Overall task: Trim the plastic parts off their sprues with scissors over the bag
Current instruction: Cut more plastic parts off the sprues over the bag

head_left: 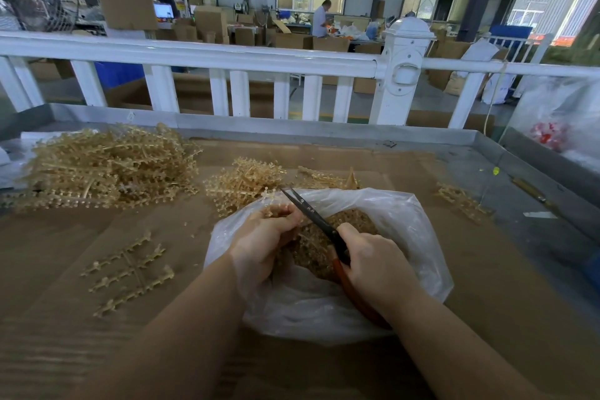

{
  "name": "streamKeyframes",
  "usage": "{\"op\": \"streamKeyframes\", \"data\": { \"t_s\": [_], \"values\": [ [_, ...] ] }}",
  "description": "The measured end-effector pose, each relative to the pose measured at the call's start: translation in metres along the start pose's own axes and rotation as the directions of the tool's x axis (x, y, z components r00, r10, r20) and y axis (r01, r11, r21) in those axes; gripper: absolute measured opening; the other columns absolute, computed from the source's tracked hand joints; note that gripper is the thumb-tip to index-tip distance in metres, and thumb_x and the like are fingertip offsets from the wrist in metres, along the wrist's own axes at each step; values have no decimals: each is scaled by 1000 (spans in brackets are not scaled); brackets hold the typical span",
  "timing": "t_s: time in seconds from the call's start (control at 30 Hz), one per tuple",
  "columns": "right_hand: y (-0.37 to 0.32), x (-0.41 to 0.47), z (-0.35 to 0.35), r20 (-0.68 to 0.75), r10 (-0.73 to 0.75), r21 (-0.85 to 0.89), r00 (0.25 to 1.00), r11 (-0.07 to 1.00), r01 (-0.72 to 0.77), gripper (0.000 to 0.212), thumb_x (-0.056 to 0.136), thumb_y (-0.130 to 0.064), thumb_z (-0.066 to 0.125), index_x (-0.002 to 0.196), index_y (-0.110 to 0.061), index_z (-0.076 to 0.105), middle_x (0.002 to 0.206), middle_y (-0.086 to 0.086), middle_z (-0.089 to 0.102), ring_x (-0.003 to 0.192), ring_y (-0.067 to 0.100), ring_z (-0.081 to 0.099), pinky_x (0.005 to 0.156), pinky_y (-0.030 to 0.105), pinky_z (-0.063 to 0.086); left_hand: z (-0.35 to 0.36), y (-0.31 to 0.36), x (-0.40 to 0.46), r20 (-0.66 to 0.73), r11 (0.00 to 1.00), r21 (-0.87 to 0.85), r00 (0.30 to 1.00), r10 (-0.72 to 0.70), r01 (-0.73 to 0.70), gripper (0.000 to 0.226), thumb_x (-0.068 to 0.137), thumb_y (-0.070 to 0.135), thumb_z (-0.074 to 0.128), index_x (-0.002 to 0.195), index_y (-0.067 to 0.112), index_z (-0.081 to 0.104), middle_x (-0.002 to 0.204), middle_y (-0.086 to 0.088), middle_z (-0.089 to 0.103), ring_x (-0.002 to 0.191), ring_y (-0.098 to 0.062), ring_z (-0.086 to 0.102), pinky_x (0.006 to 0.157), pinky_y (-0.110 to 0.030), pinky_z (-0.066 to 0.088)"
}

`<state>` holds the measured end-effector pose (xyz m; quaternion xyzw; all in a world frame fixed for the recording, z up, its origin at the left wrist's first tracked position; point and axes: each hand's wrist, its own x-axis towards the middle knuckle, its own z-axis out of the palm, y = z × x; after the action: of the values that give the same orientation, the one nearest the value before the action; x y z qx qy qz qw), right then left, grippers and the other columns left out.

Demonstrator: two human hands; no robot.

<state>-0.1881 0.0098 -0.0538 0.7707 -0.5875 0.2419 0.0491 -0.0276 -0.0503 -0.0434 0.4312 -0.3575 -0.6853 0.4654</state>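
Left hand (263, 237) grips sprue (276, 208) above open bag (406, 224). Right hand (373, 263) clasps scissors (316, 219) just right of left hand, blades slightly parted at sprue. Trimmed parts (324, 250) in bag beneath both hands, on worktop (97, 334).

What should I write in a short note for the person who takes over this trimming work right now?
Left hand: grips a sprue over the open bag.
Right hand: holds the scissors, blades pointing up and away, beside the sprue.
Done: the bag already holds many cut parts.
Left: a big sprue pile at far left, a smaller pile behind the bag, one flat sprue at near left, another sprue at right.
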Motion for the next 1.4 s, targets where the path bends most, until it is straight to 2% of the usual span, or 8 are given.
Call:
{"op": "streamKeyframes", "data": {
  "t_s": [0.07, 0.13, 0.23, 0.47, 0.6, 0.77, 0.97, 1.4],
  "values": [
    [1, -1, 1, 5, -1, 3, 1000, 1000, 1, 16, 96, -32, 47, 96, -17, 53, 71, -1, 58, 62, 19, 56, 56, 23, 32, 0, -1, 1, -1, 1000, 1, 1000, 7, -7, 29, 86, -1, 61, 115, -3, 58, 95, -17, 66, 84, -26, 64, 94, -43, 49],
    [0, -2, 0, 1, -2, 17, 1000, 1000, 2, 17, 96, -33, 47, 98, -17, 53, 74, 0, 62, 66, 19, 59, 57, 24, 35, 0, -2, 2, 11, 1000, -25, 1000, -2, 2, 20, 86, 1, 61, 107, 1, 61, 88, -13, 69, 77, -22, 68, 77, -34, 58],
    [0, -1, 0, -5, 3, 45, 1000, 999, -2, 19, 97, -34, 45, 99, -17, 54, 77, 0, 63, 67, 17, 60, 60, 24, 43, -3, -1, 3, 31, 994, -106, 999, -23, 26, 8, 87, 7, 61, 95, 8, 64, 77, -7, 72, 67, -16, 70, 54, -23, 55],
    [-3, -4, -4, -22, -9, 52, 1000, 999, 11, 17, 93, -34, 51, 96, -18, 56, 74, -3, 61, 64, 13, 58, 59, 22, 44, -4, -5, 7, 9, 990, -142, 1000, 25, -24, 7, 87, 4, 62, 82, 9, 62, 76, -9, 69, 70, -19, 68, 73, -30, 58],
    [-3, -5, -6, -23, 2, 62, 1000, 998, -1, 17, 91, -34, 56, 99, -19, 57, 77, -4, 62, 69, 12, 58, 63, 21, 44, -4, -5, 6, 17, 989, -147, 999, 38, -35, 15, 87, 2, 61, 75, 11, 61, 70, -7, 71, 63, -16, 69, 58, -25, 57],
    [-4, -4, -8, -15, 6, 73, 1000, 997, -5, 18, 90, -34, 55, 102, -20, 57, 81, -4, 63, 74, 13, 58, 66, 21, 42, -4, -6, 7, 20, 990, -134, 999, 44, -41, 5, 86, 4, 63, 89, 7, 60, 83, -13, 67, 75, -23, 65, 77, -35, 56],
    [-3, -3, -7, -6, 0, 91, 1000, 996, 1, 19, 91, -34, 55, 104, -21, 55, 86, -5, 61, 79, 11, 56, 70, 18, 39, -6, -4, 6, 68, 990, -141, 997, 22, -12, 14, 86, 4, 61, 74, 9, 65, 68, -9, 70, 61, -18, 70, 52, -26, 54],
    [-1, -1, 0, 23, -6, 14, 1000, 1000, 6, 16, 96, -32, 48, 98, -17, 55, 74, -2, 60, 62, 12, 53, 58, 18, 33, -5, -4, 3, 20, 986, -168, 1000, 8, -5, 12, 87, 2, 61, 78, 10, 61, 66, -7, 70, 59, -16, 69, 51, -24, 54]
  ]
}}
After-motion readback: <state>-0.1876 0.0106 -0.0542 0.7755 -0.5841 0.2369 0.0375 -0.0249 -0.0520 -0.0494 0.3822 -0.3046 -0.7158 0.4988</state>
